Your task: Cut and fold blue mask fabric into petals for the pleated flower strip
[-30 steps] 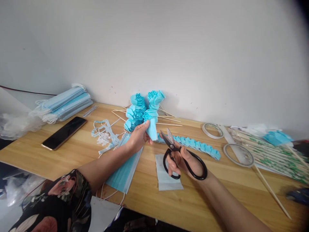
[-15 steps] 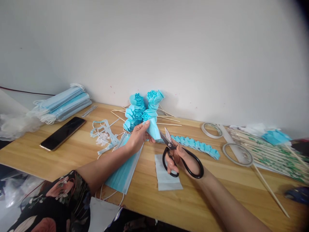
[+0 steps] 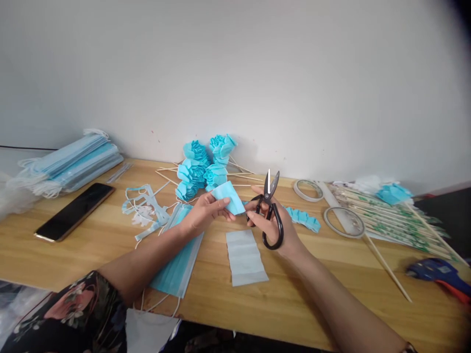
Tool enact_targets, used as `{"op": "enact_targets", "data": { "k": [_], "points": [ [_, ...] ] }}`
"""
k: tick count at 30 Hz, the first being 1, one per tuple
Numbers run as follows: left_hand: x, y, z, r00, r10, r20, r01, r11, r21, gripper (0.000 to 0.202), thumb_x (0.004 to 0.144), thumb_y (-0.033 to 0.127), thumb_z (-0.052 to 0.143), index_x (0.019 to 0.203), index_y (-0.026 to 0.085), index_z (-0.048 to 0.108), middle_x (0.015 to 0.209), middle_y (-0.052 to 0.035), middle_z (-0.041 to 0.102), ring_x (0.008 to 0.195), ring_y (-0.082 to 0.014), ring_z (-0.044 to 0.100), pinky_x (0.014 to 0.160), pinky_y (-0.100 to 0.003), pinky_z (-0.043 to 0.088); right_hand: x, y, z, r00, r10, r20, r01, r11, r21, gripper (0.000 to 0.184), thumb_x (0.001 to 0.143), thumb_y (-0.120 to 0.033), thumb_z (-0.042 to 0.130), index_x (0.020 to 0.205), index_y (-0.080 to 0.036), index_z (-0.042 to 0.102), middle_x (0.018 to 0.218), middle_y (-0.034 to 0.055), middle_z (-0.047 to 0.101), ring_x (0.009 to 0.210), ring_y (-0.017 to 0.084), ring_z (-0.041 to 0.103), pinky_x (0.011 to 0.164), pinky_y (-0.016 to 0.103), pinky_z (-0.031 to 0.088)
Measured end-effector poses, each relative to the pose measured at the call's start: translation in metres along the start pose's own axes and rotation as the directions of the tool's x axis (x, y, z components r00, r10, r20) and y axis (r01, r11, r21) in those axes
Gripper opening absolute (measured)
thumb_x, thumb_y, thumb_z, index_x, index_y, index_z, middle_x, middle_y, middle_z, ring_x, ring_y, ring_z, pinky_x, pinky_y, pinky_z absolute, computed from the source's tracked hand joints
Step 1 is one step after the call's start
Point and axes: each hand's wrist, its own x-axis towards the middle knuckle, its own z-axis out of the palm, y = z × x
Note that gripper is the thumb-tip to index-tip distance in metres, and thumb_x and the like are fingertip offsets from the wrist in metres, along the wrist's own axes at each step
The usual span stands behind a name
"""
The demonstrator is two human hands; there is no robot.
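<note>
pinching a folded blue piece [image 3: 230, 198] between the thumb and fingers of my left hand [image 3: 208, 211], i have it up over the middle of the table [image 3: 287, 309]. my right hand [image 3: 283, 230] is wrapped round the black scissors [image 3: 267, 198]. the blades point up, a little apart, with nothing between them. my right fingertips come right up to a corner of the blue piece, but i cannot tell if they touch it.

just below lies a creased pale sheet [image 3: 247, 257]. behind the blue piece is a bunch of blue flowers [image 3: 193, 171] on thin sticks, and those look done. a row of petals [image 3: 303, 219] looks made too. the blue piece is folded, but i see no petal shape on it, so i think its cutting is left. the mask [image 3: 180, 267] under my left arm looks whole, and a big pile of masks [image 3: 79, 162] sits far to the left, so plenty looks left.

some things are hard to see. my right hand hides part of the petal row. the flowers crowd together, so i cannot count them. the glue gun [image 3: 437, 269] is blurry near the right edge.
</note>
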Motion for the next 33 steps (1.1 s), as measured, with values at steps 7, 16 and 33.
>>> {"op": "enact_targets", "data": {
  "k": [7, 16, 33],
  "points": [
    [-0.0009, 0.0009, 0.0026, 0.999, -0.025, 0.021, 0.025, 1.0, 0.018, 0.028, 0.077, 0.034, 0.075, 0.083, 0.008, 0.065, 0.074, -0.0094, 0.073, 0.06, -0.0169, 0.068, 0.06, -0.027, 0.055, -0.0029, -0.0034, 0.0043, 0.997, -0.012, 0.07, 0.012, 1.0, -0.009, 0.059, 0.078, -0.027, 0.064, 0.136, -0.026, 0.05, 0.084, 0.0004, 0.065, 0.06, 0.014, 0.06, 0.059, 0.031, 0.054],
    [-0.0013, -0.0011, 0.0017, 1.0, -0.015, -0.01, 0.016, 0.999, 0.046, 0.029, 0.077, 0.035, 0.076, 0.084, 0.008, 0.066, 0.076, -0.0096, 0.074, 0.06, -0.0168, 0.069, 0.059, -0.027, 0.055, -0.002, 0.0015, 0.0008, 0.998, 0.025, 0.054, -0.027, 0.999, 0.035, 0.054, 0.08, -0.033, 0.064, 0.132, -0.025, 0.051, 0.08, -0.0021, 0.06, 0.054, 0.012, 0.059, 0.055, 0.029, 0.052],
    [-0.0007, -0.0009, -0.0021, 0.989, -0.127, 0.072, 0.128, 0.992, -0.017, 0.032, 0.079, 0.039, 0.073, 0.08, 0.007, 0.068, 0.065, -0.0082, 0.07, 0.052, -0.0154, 0.065, 0.052, -0.025, 0.052, -0.0022, 0.0002, 0.0016, 0.997, 0.035, 0.062, -0.033, 0.999, -0.035, 0.053, 0.078, -0.027, 0.063, 0.129, -0.024, 0.054, 0.077, -0.0031, 0.058, 0.053, 0.012, 0.058, 0.055, 0.029, 0.051]
  ]
}}
